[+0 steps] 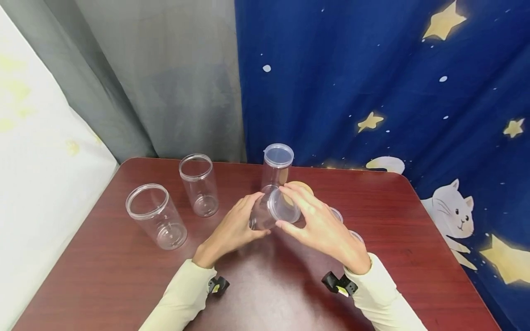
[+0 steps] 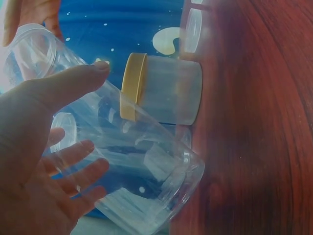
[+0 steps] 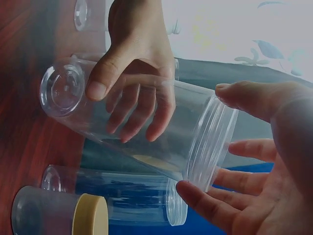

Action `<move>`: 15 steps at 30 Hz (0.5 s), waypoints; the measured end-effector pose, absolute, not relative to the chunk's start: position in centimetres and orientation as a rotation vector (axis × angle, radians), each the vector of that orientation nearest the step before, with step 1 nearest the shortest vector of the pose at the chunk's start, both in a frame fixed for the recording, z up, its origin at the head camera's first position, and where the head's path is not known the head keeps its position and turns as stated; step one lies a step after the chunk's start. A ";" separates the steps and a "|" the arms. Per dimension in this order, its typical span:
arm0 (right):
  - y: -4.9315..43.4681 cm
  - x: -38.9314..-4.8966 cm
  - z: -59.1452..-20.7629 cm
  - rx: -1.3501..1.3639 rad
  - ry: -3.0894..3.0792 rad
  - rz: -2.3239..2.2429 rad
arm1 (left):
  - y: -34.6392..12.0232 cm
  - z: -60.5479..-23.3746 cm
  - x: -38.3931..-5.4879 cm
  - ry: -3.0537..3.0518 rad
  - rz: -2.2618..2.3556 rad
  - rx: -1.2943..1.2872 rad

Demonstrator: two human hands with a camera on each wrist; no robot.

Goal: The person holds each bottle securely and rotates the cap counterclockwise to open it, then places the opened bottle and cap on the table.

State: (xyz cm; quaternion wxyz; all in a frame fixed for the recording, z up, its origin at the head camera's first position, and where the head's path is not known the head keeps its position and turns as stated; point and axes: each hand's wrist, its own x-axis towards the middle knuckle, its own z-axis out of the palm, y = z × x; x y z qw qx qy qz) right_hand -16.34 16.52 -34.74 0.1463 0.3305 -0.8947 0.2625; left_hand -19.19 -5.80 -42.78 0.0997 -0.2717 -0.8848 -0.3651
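A clear plastic jar is tilted above the table, its base toward the left and its mouth end toward the right. My left hand grips the jar's body, thumb on one side and fingers round the other, as the left wrist view also shows. At the mouth end, my right hand holds the edge of a translucent lid between thumb and fingers. The lid sits over the mouth; how tightly, I cannot tell. Just behind stands a lidded clear jar, partly covered by the held one.
Two clear jars without lids, one farther back and one nearer, stand upright at the left. A short jar with a yellow lid is behind my right hand. Clear round lids lie on the table at the right, partly hidden.
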 end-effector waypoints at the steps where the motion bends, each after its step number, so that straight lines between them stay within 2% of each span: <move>1: 16.5 -16.3 -34.7 0.962 -2.577 0.751 | -5.9 -42.8 -19.2 -2.615 -1.081 -0.802; 15: 17.2 -16.0 -35.2 1.113 -2.581 0.796 | -5.9 -43.1 -18.9 -2.628 -1.073 -0.858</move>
